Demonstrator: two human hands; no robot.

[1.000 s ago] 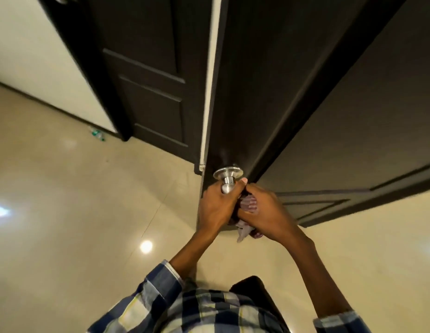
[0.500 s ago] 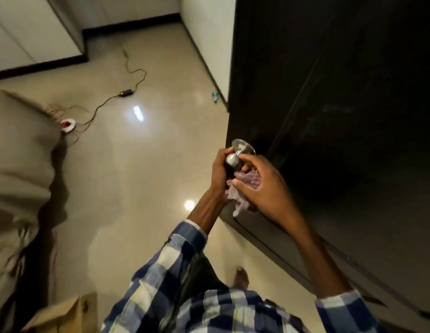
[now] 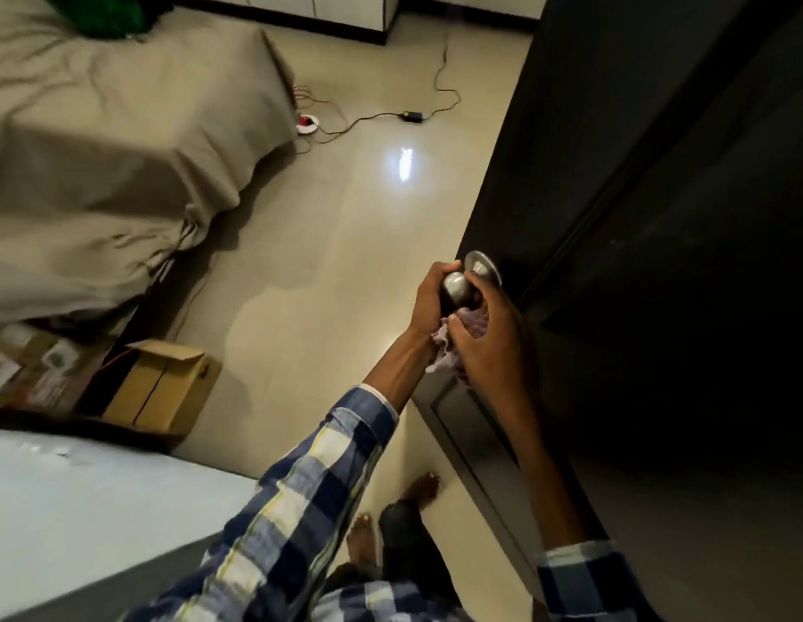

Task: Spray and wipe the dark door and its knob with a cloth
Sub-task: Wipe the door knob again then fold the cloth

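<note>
The dark door [image 3: 637, 217] fills the right side of the view. Its round steel knob [image 3: 456, 285] sticks out near the door's left edge, with a metal rose plate [image 3: 480, 262] behind it. My left hand [image 3: 429, 303] wraps the knob from the left. My right hand [image 3: 489, 338] sits just below and right of the knob, holding a bunched pinkish-purple cloth [image 3: 449, 347] against the knob's underside. No spray bottle is in view.
A bed under a beige cover [image 3: 112, 141] stands at the left. A cardboard box [image 3: 166, 383] sits on the tiled floor beside it. A cable and adapter [image 3: 413, 115] lie on the floor farther back. My bare feet [image 3: 390, 509] are near the door's bottom edge.
The view has swung left and the door now stands on the right. Both hands stayed on the knob, the cloth still bunched under it.
</note>
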